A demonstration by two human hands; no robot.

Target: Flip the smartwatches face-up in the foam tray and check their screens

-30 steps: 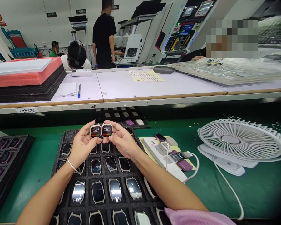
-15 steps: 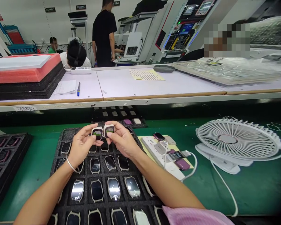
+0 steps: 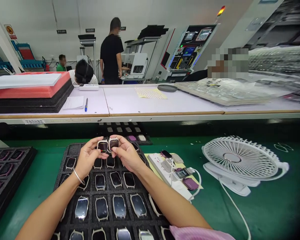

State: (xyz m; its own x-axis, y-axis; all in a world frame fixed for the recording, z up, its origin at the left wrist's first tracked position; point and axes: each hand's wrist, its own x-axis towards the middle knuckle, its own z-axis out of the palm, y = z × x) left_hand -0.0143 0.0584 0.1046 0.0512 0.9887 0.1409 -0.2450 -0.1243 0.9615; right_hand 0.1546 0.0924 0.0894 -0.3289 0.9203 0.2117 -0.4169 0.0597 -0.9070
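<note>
Two smartwatch bodies without straps are held side by side above a black foam tray (image 3: 107,193). My left hand (image 3: 88,159) is closed on the left smartwatch (image 3: 103,146), thumb at its lower edge. The right smartwatch (image 3: 114,144) sits pinched in my right hand (image 3: 128,154), the thumb across its lower screen. Both screens face me and look mostly dark. Beneath my hands, the tray's compartments hold several light-framed watch bodies (image 3: 101,208), screens up. My forearms hide part of the tray's sides.
A white power strip (image 3: 156,162) with watches and cables lies right of the tray. Farther right stands a white fan (image 3: 240,160). Another tray (image 3: 13,173) of purple watches is at left. A raised shelf (image 3: 120,100) crosses behind; people are beyond it.
The view has tilted up slightly and shifted, so the scene sits lower. The green areas on both watch screens have turned dark. Both hands keep their hold.
</note>
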